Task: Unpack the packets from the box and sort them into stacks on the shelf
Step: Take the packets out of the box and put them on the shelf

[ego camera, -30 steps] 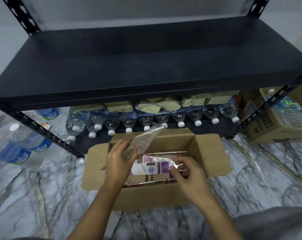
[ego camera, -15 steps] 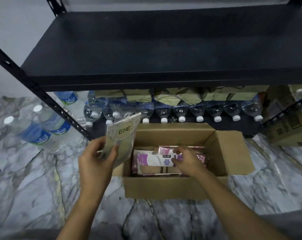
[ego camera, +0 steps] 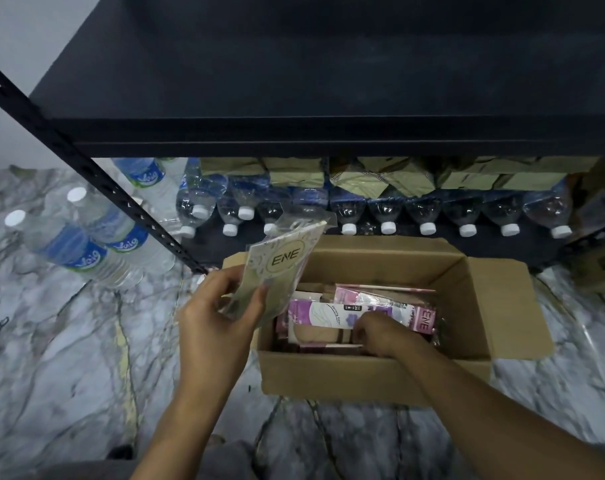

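- head view: the left hand is seen closed around the lower end of a cream-coloured flat packet in a clear plastic sleeve, printed "ene" in an oval; thumb on the front, fingers behind.
- this packet is held tilted, its long axis running from lower left up to upper right, the printed face turned toward the camera, above the left rim of the open brown cardboard box.
- the right hand is reached down into the box, fingers curled on the pink and purple packets lying inside; whether one is actually gripped cannot be told.
- those packets are laid flat, long axes running left to right across the box, just left of and under the right hand.
- the box is set on a grey marbled floor, in front of a black metal shelf.
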Available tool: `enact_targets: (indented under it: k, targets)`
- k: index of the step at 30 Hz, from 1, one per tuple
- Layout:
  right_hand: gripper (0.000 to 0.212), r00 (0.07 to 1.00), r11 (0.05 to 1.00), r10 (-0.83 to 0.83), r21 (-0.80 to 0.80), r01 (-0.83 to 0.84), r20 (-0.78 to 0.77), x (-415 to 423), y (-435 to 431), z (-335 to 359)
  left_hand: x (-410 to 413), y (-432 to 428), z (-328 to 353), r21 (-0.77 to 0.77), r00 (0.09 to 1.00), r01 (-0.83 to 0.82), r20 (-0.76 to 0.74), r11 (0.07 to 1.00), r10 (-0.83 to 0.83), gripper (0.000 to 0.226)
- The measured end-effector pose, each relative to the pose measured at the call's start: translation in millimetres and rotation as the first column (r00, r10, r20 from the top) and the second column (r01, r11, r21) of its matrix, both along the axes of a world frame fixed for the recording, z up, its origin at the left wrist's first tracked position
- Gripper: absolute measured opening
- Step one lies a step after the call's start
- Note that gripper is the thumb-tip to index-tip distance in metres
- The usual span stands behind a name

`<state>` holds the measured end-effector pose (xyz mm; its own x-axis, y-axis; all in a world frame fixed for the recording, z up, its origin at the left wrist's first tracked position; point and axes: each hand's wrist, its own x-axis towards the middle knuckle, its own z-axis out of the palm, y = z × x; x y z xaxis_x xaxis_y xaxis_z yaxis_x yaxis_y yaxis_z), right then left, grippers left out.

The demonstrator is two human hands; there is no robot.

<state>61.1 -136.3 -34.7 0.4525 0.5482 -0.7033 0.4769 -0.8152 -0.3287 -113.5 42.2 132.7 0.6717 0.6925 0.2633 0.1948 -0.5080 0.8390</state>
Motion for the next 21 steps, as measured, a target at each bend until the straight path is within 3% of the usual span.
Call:
enact_targets:
  k: [3, 10, 18, 21]
  targets:
    - [0.021, 1.000, 1.000, 0.017, 0.016, -0.017, 0.011, -4, 1, 3, 0, 0, 1, 0.001, 1.000, -0.002, -0.012, 1.000, 0.002, 0.037]
    - [0.005, 0.987, 0.971, -0.116, 0.224, 0.088, 0.114, 15, 2, 14, 2, 4, 1, -0.016, 1.000, -0.018, -0.016, 1.000, 0.017, 0.036]
    - [0.024, 0.955, 0.951, -0.133, 0.306, 0.048, 0.265, 24, 14, 2, -3, 8, -1, -0.015, 0.999, -0.049, -0.025, 0.999, 0.049, 0.037]
    - [0.034, 0.951, 0.945, -0.174, 0.314, 0.089, 0.254, 15, 11, -10, -3, 11, -2, -0.029, 0.998, -0.054, -0.018, 0.998, 0.054, 0.035]
